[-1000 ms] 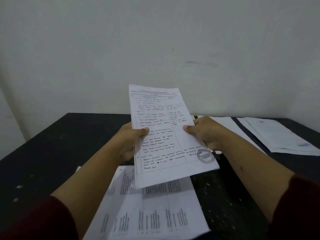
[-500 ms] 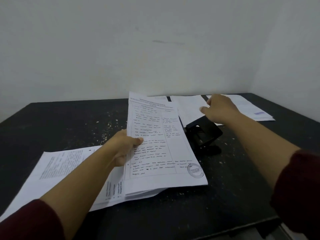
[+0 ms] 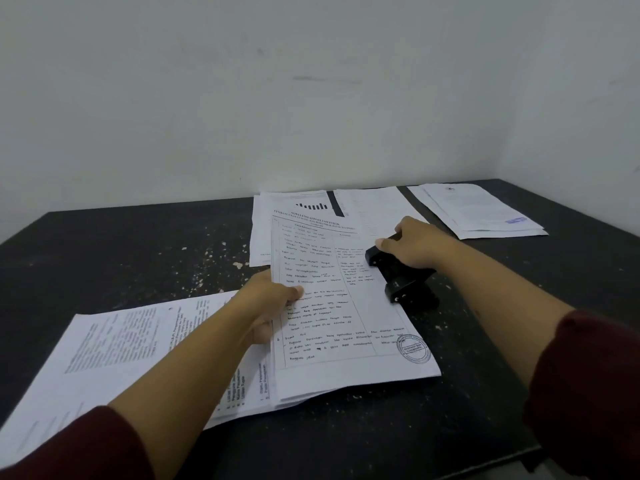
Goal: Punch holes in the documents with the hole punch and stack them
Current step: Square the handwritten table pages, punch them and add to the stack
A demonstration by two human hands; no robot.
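My left hand (image 3: 268, 301) grips the left edge of a handwritten document (image 3: 329, 313) with a round stamp at its lower right, thumb on top. The sheets lie low over the black table (image 3: 138, 258). Their right edge sits at the black hole punch (image 3: 398, 275). My right hand (image 3: 414, 245) rests on top of the punch, fingers curled over its lever. A printed stack (image 3: 114, 358) lies partly under the held document at the lower left.
More paper piles lie along the back of the table: one with a bar chart (image 3: 294, 206), one in the middle (image 3: 374, 206), one at the far right (image 3: 485, 209). A white wall stands behind. The table's front edge runs near the lower right.
My right hand came down from above the punch onto its lever. The held document moved right, its edge now at the punch. The camera view tilted lower.
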